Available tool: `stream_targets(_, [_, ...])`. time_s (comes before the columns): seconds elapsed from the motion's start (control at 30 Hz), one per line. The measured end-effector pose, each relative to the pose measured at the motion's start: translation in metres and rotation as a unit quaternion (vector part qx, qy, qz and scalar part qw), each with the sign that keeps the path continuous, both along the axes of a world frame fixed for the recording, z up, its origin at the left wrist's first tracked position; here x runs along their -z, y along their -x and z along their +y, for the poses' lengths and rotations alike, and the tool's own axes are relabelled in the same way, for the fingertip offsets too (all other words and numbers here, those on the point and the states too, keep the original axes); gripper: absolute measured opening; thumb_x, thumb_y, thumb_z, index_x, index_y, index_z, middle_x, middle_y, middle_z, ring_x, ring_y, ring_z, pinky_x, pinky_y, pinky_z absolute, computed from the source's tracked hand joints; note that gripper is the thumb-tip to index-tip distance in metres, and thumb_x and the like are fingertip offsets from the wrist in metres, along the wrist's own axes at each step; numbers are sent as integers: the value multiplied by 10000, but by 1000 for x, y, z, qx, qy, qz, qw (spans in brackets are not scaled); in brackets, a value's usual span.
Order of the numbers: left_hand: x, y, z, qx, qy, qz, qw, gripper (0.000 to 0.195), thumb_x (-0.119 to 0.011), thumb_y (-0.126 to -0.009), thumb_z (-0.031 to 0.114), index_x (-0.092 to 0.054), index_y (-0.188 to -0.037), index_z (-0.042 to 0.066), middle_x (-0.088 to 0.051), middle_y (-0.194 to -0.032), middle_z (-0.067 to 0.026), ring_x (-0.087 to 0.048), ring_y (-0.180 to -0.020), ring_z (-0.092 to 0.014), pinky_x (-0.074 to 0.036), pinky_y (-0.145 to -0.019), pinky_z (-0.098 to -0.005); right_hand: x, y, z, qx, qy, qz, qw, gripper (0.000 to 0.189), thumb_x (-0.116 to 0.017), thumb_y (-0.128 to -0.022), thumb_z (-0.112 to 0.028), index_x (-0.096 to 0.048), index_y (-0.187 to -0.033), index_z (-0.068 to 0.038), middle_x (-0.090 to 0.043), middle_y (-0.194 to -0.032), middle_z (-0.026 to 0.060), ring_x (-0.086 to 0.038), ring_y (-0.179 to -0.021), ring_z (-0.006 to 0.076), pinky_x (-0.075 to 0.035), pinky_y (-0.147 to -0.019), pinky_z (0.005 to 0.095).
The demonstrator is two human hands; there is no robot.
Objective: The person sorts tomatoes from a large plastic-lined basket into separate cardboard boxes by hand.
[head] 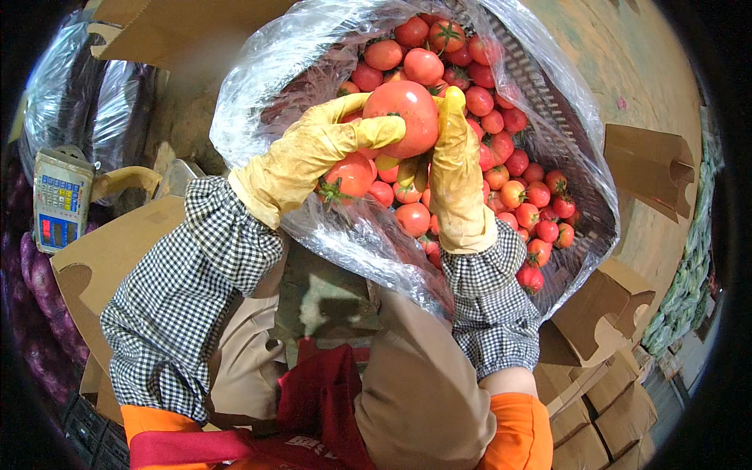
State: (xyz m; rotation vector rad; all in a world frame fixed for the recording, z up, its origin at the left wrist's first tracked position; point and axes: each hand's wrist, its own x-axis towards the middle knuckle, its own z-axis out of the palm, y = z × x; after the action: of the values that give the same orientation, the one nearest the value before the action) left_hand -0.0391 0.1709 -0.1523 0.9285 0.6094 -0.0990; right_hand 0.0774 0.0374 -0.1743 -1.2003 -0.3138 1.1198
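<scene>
A large red tomato (405, 119) is held up between both yellow-gloved hands, above a basket lined with clear plastic film (282, 44). My left hand (320, 144) grips it from the left, with the thumb across its front. On its right side, my right hand (458, 158) touches it with thumb and fingers; some of those fingers are partly hidden beneath it. Many smaller tomatoes (479, 101) fill the basket below and around the hands, some with green stems. Another large tomato (349, 174) lies just under my left hand.
A digital scale display (61, 200) stands at the left, near dark purple produce (44, 294) and plastic-wrapped bundles (120, 111). Open cardboard boxes (129, 235) flank the basket. Stacked cartons (611, 411) are at the lower right, with bagged green produce (684, 294) beyond.
</scene>
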Motion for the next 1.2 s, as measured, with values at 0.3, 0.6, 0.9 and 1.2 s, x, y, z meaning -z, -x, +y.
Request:
stream_targets(0.3, [4,-1,-13,-5,-472,8,881,585,-788,-714,229,-577,-1236,68,-455,-1213,-108,-472,-1142,-219,-372,-1000,-320,-5,-6,-2,-1,-23,-70,997,454,-492,-950,-472,-545,-1172,-80,-608,-989,29,-569,-773,90,-461,-648,227])
stream_targets(0.6, [4,0,-16,1,-420,3,908,566,-806,-697,239,-600,-1202,87,-388,-1293,-116,-399,-1233,-251,-312,-1060,-349,12,-1,-14,15,34,49,998,512,-415,-988,-441,-489,-1284,-29,-572,-1224,61,-566,-1083,144,-471,-916,300])
stream_targets(0.9, [3,-1,-14,21,-458,-20,889,595,-809,-692,249,-587,-1217,77,-390,-1321,-123,-406,-1242,-256,-314,-1068,-358,-3,0,-13,38,58,-11,998,521,-467,-948,-497,-513,-1225,-58,-598,-1109,61,-612,-887,156,-518,-737,290])
stream_targets(1.2, [-2,-9,-22,3,-389,-76,918,478,-762,-742,115,-592,-1188,90,-431,-1279,-96,-439,-1211,-234,-334,-1058,-346,16,-5,-8,97,-91,129,983,509,-528,-902,-519,-562,-1153,-77,-636,-968,40,-608,-754,120,-484,-589,226])
